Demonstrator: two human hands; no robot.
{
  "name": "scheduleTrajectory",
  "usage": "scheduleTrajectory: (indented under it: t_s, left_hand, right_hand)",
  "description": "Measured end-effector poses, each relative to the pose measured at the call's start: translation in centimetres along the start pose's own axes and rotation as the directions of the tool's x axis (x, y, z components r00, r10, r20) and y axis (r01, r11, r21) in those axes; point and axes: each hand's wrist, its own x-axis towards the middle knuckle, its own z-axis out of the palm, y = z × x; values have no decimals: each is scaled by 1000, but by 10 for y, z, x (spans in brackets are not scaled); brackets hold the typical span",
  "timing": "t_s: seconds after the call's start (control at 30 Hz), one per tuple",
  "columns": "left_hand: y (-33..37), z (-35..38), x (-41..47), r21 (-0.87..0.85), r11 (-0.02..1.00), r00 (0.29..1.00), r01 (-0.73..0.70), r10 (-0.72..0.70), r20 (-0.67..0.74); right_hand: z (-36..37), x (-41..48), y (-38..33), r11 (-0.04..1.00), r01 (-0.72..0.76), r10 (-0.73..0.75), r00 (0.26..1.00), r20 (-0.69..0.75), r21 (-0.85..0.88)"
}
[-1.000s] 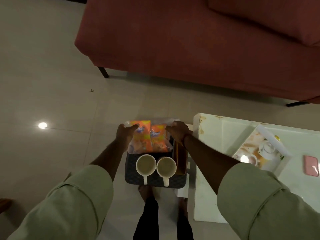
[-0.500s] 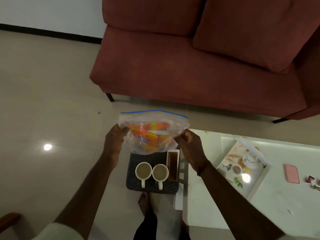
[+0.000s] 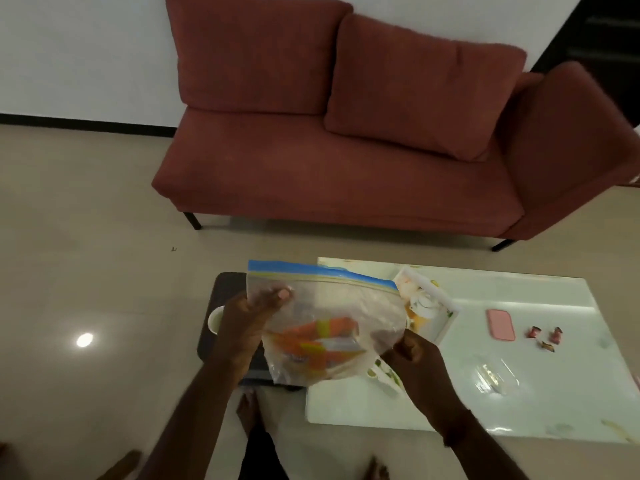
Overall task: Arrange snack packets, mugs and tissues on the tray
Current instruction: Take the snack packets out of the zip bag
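Holds zip bag (image 3: 346, 303) of orange snack packets (image 3: 313, 344) over left edge of white table (image 3: 519, 403), pinched high by left hand (image 3: 244, 329), gripped low by right hand (image 3: 414, 356).

orange-and-yellow snack packets (image 3: 313, 342) show through a clear zip bag (image 3: 346, 299) with a blue seal strip, before a rust-red sofa (image 3: 346, 168), glossy white table (image 3: 561, 393), pink phone (image 3: 500, 324) and floral-printed white tray (image 3: 449, 317).

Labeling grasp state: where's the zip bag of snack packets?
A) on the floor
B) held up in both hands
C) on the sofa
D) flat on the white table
B: left hand grips the zip bag near its top, right hand pinches its lower right edge.
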Motion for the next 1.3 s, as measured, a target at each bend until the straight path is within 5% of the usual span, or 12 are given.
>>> scheduleTrajectory:
  t_s: [0.2, 0.37, 0.47, 0.6, 0.7, 0.87, 1.0, 1.1, 1.3]
  left_hand:
    - [-17, 98, -75, 41, 996, 983, -84, 76, 166]
    - [-20, 144, -103, 196, 979, 937, -58, -15, 350]
    - [-13, 162, -115, 259, 964, 908, -63, -52, 415]
    - [-11, 173, -120, 322, 939, 900, -119, -34, 434]
    - [-12, 175, -116, 335, 935, 893, -118, -48, 448]
    - [-15, 171, -103, 387, 914, 908, -120, -56, 415]
    - [-37, 174, -88, 473, 879, 993, -63, 7, 119]
    - [-52, 181, -90, 500, 864, 983, -50, 130, -126]
    - [-72, 219, -103, 294, 944, 981, 152, -180, 72]
  right_hand:
    - [-124, -57, 60, 986, -77, 66, 995, -78, -151]
    - [-187, -89, 47, 949, 89, -191, 926, -325, -304]
    - [-202, -93, 16, 882, 305, -391, 899, -198, -360]
    - [-200, -82, -12, 891, 298, -265, 954, 139, -342]
    - [-191, -73, -15, 865, 300, -205, 943, 264, -403]
    - [-171, -66, -7, 857, 249, -158, 960, 229, -451]
    - [-152, -61, 0, 927, 122, -91, 991, 102, -355]
    - [-138, -54, 8, 967, 12, -12, 1000, 2, -253]
    - [-124, -44, 24, 985, -30, 15, 996, -91, -171]
